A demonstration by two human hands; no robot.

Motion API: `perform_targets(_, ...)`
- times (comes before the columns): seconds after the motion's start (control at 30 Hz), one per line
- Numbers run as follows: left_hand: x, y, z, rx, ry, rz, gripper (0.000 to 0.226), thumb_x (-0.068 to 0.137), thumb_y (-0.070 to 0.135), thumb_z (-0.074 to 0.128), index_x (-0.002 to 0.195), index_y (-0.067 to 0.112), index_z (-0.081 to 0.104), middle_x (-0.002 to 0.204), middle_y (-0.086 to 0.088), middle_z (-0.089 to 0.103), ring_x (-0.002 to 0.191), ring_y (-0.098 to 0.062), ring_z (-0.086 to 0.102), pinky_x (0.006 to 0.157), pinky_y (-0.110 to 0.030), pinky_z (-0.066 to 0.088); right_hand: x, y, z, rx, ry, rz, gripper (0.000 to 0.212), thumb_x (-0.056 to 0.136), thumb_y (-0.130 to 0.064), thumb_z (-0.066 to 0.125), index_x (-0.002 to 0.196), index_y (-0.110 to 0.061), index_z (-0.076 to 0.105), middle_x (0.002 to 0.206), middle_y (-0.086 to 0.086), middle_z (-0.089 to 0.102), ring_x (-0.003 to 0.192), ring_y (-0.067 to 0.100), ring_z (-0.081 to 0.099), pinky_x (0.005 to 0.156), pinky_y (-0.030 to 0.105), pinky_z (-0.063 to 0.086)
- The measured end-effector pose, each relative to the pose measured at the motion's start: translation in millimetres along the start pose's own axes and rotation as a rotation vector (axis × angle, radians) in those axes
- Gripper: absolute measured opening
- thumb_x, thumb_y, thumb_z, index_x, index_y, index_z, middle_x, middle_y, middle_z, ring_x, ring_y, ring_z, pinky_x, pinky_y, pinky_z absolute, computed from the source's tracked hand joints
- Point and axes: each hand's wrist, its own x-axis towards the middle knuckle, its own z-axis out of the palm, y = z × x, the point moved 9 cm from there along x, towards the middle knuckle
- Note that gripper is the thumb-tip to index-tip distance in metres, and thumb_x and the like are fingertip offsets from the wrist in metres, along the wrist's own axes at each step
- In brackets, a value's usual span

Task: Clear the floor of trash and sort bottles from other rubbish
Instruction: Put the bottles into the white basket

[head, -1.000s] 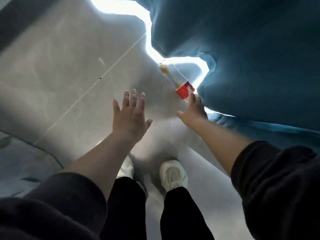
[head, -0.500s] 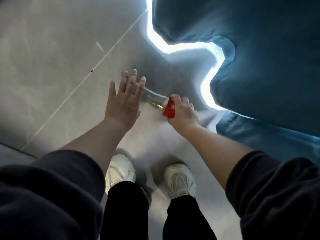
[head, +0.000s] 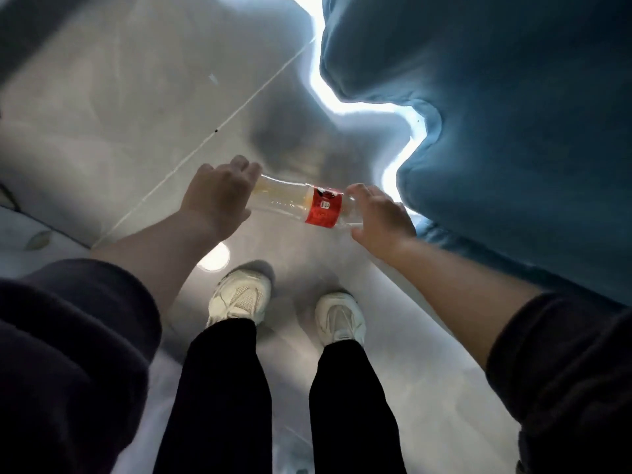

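A clear plastic bottle [head: 290, 201] with a red label and a little yellowish liquid lies level in the air above the grey floor. My left hand [head: 215, 196] is curled round its left end, hiding the cap or neck. My right hand [head: 378, 217] grips the other end just past the red label. Both of my forearms reach forward from dark sleeves.
A large blue fabric mass [head: 513, 131] fills the upper right, with bright light along its edge. My white shoes [head: 239, 295] stand on the grey tiled floor [head: 119, 114]. A pale patterned surface [head: 30, 234] shows at the left edge.
The bottle has come up off the floor in my right hand. My left hand, spread open before, has closed over the bottle's left end, which now lies level between both hands.
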Motion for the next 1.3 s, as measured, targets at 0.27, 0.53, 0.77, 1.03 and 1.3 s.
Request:
perform_targets(0.27, -95, -14, -146, -0.046, 0.119, 0.111, 0.068, 0.074, 0.018, 0.078, 0.133, 0.007, 0.045, 0.121, -0.019, 0.056, 0.089, -0.038, 0.065, 0.08, -0.044, 0.048, -91, -71, -117, 0.051, 0.046, -0.021, 0.052, 0.077, -0.01, 0.068, 0.124, -0.018, 0.049, 0.118, 0.007, 0.057, 0.106, 0.028, 0.056, 0.087, 0.036, 0.048)
perform_targets(0.53, -206, 10, -260, -0.009, 0.114, 0.188, 0.07, 0.074, 0.024, 0.079, 0.134, 0.011, 0.045, 0.121, -0.016, 0.055, 0.09, -0.038, 0.062, 0.081, -0.045, 0.05, -242, -109, -206, 0.303, 0.174, 0.129, 0.046, 0.075, -0.002, 0.065, 0.119, -0.017, 0.056, 0.113, 0.004, 0.056, 0.101, 0.021, 0.057, 0.082, 0.034, 0.048)
perform_targets(0.77, -308, 76, -357, -0.031, 0.131, 0.29, 0.071, 0.075, 0.025, 0.078, 0.136, 0.015, 0.043, 0.128, -0.01, 0.053, 0.097, -0.033, 0.062, 0.09, -0.046, 0.047, -400, -103, -281, 0.568, 0.354, 0.255, 0.04, 0.074, -0.006, 0.074, 0.112, -0.014, 0.063, 0.112, 0.002, 0.063, 0.099, 0.017, 0.059, 0.087, 0.031, 0.049)
perform_targets(1.03, -391, 180, -413, -0.158, 0.14, 0.42, 0.071, 0.072, 0.015, 0.079, 0.135, 0.017, 0.046, 0.13, -0.007, 0.052, 0.106, -0.029, 0.06, 0.092, -0.046, 0.05, -576, -61, -309, 0.906, 0.552, 0.373, 0.035, 0.074, -0.011, 0.079, 0.106, -0.019, 0.066, 0.101, -0.008, 0.064, 0.088, 0.008, 0.057, 0.075, 0.01, 0.043)
perform_targets(1.3, -431, 325, -408, -0.196, 0.1, 0.588, 0.068, 0.074, 0.01, 0.075, 0.136, 0.017, 0.048, 0.134, -0.003, 0.051, 0.115, -0.025, 0.056, 0.096, -0.036, 0.045, -710, 23, -268, 1.313, 0.682, 0.446, 0.027, 0.079, -0.009, 0.077, 0.101, -0.021, 0.068, 0.1, 0.0, 0.068, 0.087, 0.017, 0.063, 0.075, 0.032, 0.057)
